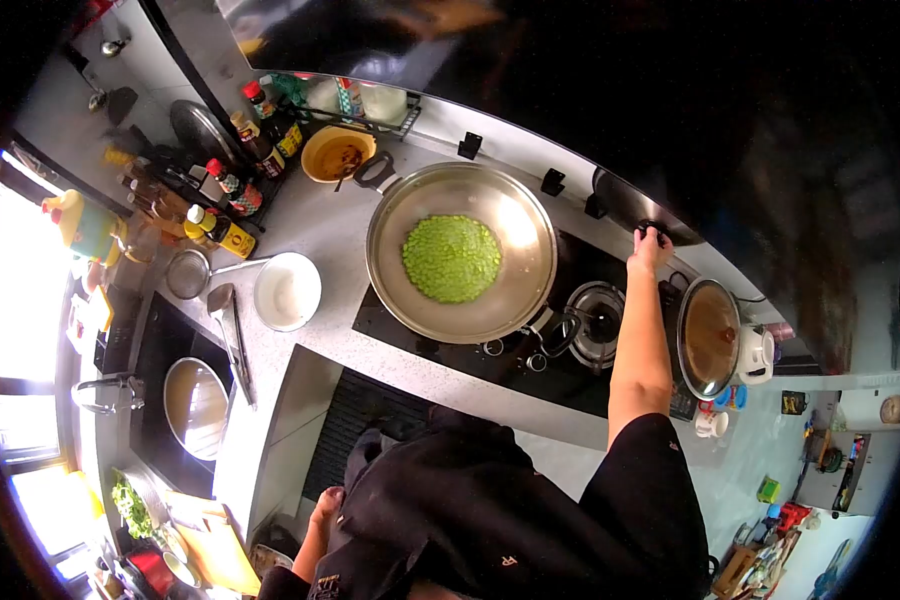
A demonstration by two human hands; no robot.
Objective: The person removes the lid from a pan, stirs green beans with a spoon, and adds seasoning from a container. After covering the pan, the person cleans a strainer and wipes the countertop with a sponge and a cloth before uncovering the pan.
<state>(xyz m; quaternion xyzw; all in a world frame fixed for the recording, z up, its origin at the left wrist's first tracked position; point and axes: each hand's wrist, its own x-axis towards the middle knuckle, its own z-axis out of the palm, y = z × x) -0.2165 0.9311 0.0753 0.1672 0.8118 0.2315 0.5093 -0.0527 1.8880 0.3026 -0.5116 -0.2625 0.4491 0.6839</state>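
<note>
My right hand (650, 250) reaches up to the wall behind the stove. Its fingers are closed round the black knob of a metal pot lid (622, 203), which leans against the wall. My left hand (327, 503) hangs low beside my body, its fingers curled in with nothing visible in them. On the stove, between and ahead of my hands, a wide steel wok (392, 240) holds a bed of green peas or beans (452, 258). The second burner (596, 325) lies below my right forearm.
A white pot (288, 291), a strainer (187, 274) and a spatula (222, 302) lie left of the wok. Sauce bottles (232, 236) and a yellow bowl (338, 154) stand behind. A glass lid (708, 340) stands at the right; a sink basin (195, 408) is at the left.
</note>
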